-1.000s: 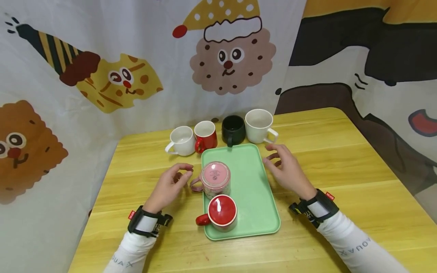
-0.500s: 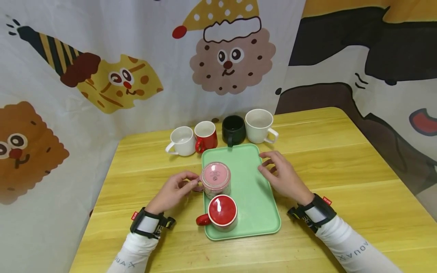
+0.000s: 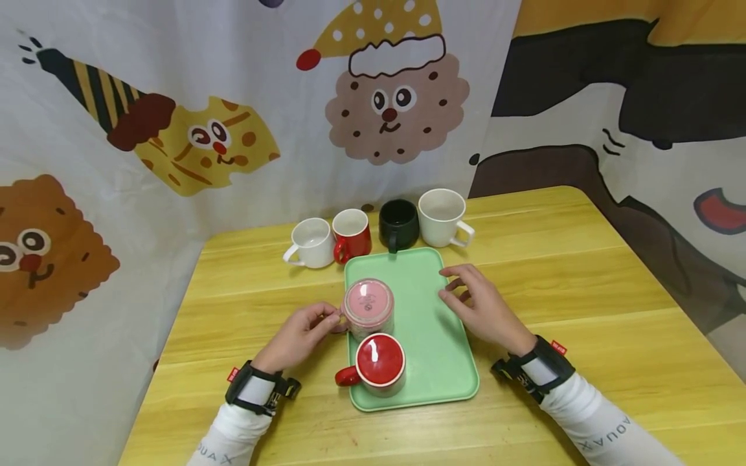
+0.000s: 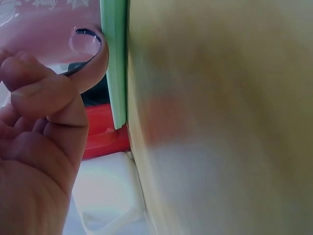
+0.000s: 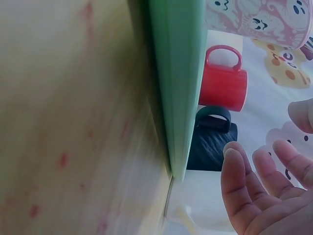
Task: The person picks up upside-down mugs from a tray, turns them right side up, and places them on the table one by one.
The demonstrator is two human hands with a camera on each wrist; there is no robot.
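A pink mug (image 3: 368, 304) with ghost-like figures on its side stands upside down at the left of a light green tray (image 3: 432, 343). My left hand (image 3: 298, 338) pinches its handle (image 4: 98, 66) between thumb and fingers, at the tray's left edge. Just in front, an upside-down mug with a red base (image 3: 380, 361) has its red handle sticking out leftward past the rim. Over the tray's right edge hovers my right hand (image 3: 486, 309), fingers loosely bent and holding nothing; in the right wrist view its fingers (image 5: 234, 188) are spread apart.
Behind the tray, upright mugs stand in a row: a white mug (image 3: 313, 243), a red mug (image 3: 352, 236), a black mug (image 3: 399, 225) and a larger white mug (image 3: 441, 217). They stand on a wooden table (image 3: 553, 259) against a printed curtain (image 3: 245, 52).
My left hand has moved right and taken hold of the pink mug's handle. My right hand has shifted left and slightly nearer to me, over the tray's edge. The mugs have stayed put.
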